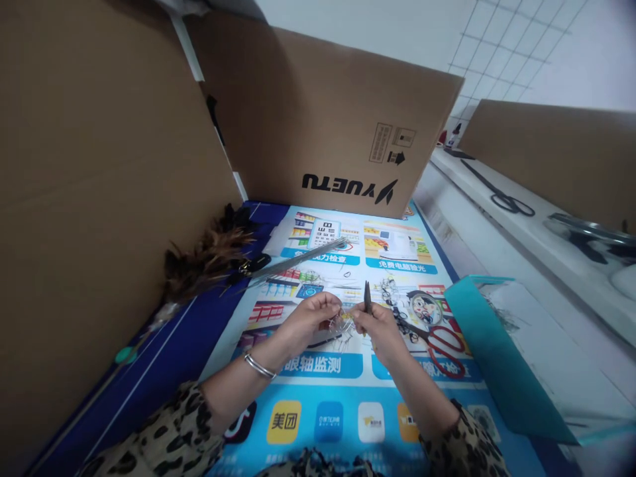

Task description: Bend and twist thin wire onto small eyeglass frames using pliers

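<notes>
Over the printed mat, my left hand (315,317) is closed, thumb and fingertips pinching a thin silvery wire piece (342,324). My right hand (377,326) is closed around a small dark-tipped tool (368,298) that looks like pliers, its tip pointing away from me. The fingertips of both hands nearly meet at the wire piece, which has a small yellow part too blurred to make out. Red-handled scissors (446,349) lie right of my right hand. A bundle of thin silvery rods or wires (308,255) lies beyond my hands.
Brown feathers (209,248) lie at the left by a cardboard wall (99,165). Another cardboard panel (318,112) stands at the back. A teal box (501,371) is at the right, below a white ledge holding black scissors (507,199). Wire bits (392,295) are scattered on the mat.
</notes>
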`<action>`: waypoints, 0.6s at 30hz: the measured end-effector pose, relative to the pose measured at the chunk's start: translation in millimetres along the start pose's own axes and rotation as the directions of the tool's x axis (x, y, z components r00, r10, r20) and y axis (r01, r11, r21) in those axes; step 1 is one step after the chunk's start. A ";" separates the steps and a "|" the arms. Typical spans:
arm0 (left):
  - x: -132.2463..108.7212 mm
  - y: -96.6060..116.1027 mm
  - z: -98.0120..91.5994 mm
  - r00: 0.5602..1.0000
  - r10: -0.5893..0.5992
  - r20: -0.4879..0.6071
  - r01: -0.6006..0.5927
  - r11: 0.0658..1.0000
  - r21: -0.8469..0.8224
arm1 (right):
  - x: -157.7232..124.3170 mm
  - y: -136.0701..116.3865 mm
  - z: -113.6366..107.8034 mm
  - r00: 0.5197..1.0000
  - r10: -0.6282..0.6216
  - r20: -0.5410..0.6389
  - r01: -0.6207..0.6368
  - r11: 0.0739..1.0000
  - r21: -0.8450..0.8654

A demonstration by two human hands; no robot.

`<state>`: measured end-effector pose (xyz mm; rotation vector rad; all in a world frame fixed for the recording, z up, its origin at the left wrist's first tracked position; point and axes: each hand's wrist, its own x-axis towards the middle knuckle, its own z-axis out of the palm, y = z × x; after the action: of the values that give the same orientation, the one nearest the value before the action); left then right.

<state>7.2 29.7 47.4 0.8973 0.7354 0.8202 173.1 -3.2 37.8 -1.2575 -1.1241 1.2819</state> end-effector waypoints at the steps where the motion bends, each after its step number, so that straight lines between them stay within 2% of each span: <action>1: -4.8 -4.8 -0.6 1.000 -0.016 -0.006 0.016 1.000 -0.003 | -3.9 0.6 -0.8 0.999 0.022 0.026 -0.022 1.000 -0.006; 3: -16.2 -14.6 -0.9 0.999 -0.042 -0.015 0.042 0.999 0.001 | -12.0 -1.2 -4.5 0.989 0.080 0.124 -0.076 0.996 -0.038; 4: -22.7 -19.5 -0.4 0.998 -0.051 -0.021 0.051 0.999 0.009 | -16.1 -3.6 -7.6 0.969 0.125 0.215 -0.110 0.991 -0.079; 7: -43.4 -33.2 4.5 0.996 -0.084 0.039 0.083 0.996 0.040 | -28.1 -14.2 -20.2 0.875 0.205 0.439 -0.108 0.966 -0.235; 9: -55.5 -40.9 9.5 0.990 -0.108 0.087 0.102 0.992 0.074 | -34.6 -20.3 -29.0 0.787 0.250 0.564 -0.066 0.943 -0.326; 11: -63.4 -46.8 14.0 0.982 -0.126 0.138 0.112 0.988 0.102 | -38.7 -22.8 -35.4 0.739 0.280 0.613 -0.035 0.925 -0.379; 13: -66.1 -50.3 16.4 0.979 -0.129 0.160 0.111 0.986 0.121 | -40.0 -20.9 -38.2 0.738 0.288 0.611 -0.027 0.916 -0.399; 18: -54.4 -40.7 10.8 0.990 -0.081 0.112 0.066 0.989 0.133 | -33.9 -5.0 -31.9 0.827 0.272 0.492 -0.139 0.947 -0.289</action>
<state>1.3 -35.8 27.3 1.0196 0.7208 0.6547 204.7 -37.1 44.8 -1.2627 -1.6063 1.7683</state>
